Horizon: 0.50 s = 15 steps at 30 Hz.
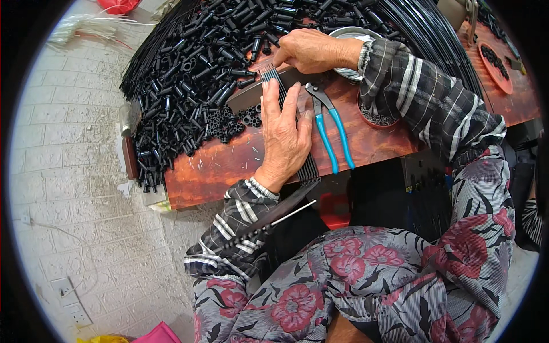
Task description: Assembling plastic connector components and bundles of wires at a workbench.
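Note:
My left hand (284,134) lies with fingers stretched out over a row of thin dark rods (307,168) side by side on the wooden table. Their far ends show pale metal tips (269,73). My right hand (309,51) is at those tips, thumb and fingers pressed together. Whatever is between its fingers is too small to make out. A long grey block (246,98) runs behind the rods. To the right of my left hand lie pliers (330,128) with blue handles, touched by neither hand.
Black tubular pieces (189,91) are heaped across the table's left and far side. Long black rods (426,37) lie at the far right. Behind my right wrist is a round metal dish (351,32); a red bowl (377,118) holds small metal bits. An orange dish (496,68) lies far right.

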Tool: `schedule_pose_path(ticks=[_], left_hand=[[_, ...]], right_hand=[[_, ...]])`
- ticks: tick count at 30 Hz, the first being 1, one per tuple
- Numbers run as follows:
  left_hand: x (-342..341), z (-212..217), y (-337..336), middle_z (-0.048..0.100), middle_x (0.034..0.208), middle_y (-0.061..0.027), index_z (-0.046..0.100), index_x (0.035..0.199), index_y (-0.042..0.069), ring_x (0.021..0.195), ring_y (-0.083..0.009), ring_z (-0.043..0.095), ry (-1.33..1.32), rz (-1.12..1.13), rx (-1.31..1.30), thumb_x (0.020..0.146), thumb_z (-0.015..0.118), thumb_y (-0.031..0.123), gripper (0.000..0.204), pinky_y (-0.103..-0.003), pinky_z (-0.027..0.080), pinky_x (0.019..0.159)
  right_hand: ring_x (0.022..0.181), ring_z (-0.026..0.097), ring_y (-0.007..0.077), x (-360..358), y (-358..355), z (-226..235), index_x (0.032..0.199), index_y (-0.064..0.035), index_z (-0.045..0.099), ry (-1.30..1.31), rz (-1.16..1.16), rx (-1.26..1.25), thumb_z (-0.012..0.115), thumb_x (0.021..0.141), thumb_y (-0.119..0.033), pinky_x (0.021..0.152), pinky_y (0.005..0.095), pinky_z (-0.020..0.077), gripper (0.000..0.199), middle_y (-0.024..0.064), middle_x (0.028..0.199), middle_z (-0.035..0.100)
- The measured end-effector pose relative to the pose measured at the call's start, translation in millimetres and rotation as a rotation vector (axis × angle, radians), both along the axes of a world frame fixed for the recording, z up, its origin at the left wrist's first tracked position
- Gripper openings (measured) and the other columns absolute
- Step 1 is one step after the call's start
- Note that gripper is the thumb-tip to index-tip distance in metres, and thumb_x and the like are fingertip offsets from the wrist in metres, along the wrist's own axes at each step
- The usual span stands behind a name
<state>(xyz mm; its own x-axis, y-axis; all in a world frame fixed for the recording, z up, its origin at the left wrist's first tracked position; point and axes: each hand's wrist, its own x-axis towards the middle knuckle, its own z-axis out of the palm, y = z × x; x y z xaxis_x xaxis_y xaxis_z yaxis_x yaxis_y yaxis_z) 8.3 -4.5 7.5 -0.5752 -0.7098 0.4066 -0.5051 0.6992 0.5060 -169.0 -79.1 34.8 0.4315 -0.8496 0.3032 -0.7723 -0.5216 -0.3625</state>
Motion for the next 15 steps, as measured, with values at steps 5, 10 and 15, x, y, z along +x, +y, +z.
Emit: schedule_pose_path(ticks=[5, 10, 15], left_hand=[[0, -2, -1, 0.021, 0.131, -0.0278, 0.042, 0.120, 0.003, 0.124, -0.0442, 0.019, -0.027, -0.012, 0.019, 0.079, 0.054, 0.010, 0.043, -0.047, 0.019, 0.101], [1, -2, 0, 0.021, 0.131, -0.0281, 0.042, 0.120, 0.002, 0.124, -0.0439, 0.019, -0.023, -0.014, 0.006, 0.079, 0.053, 0.009, 0.043, -0.047, 0.018, 0.101], [-5, -7, 5, 0.022, 0.130, -0.0288, 0.042, 0.120, 0.002, 0.124, -0.0436, 0.019, -0.021, -0.021, 0.001, 0.079, 0.053, 0.008, 0.043, -0.047, 0.018, 0.102]], right_hand=[[0.078, 0.058, 0.0321, 1, 0, -7, 0.090, -0.0071, 0.064, -0.008, 0.006, -0.001, 0.055, 0.074, -0.007, 0.066, 0.0387, 0.0447, 0.019, 0.0151, 0.078, 0.061], [0.077, 0.060, 0.0331, 4, 7, 0, 0.091, -0.0075, 0.065, -0.055, -0.009, 0.047, 0.054, 0.067, -0.004, 0.066, 0.0395, 0.0469, 0.027, 0.0184, 0.077, 0.062], [0.077, 0.060, 0.0332, 2, 15, -3, 0.090, -0.0067, 0.066, -0.005, -0.032, 0.038, 0.054, 0.068, -0.005, 0.066, 0.0398, 0.0471, 0.025, 0.0187, 0.077, 0.062]])
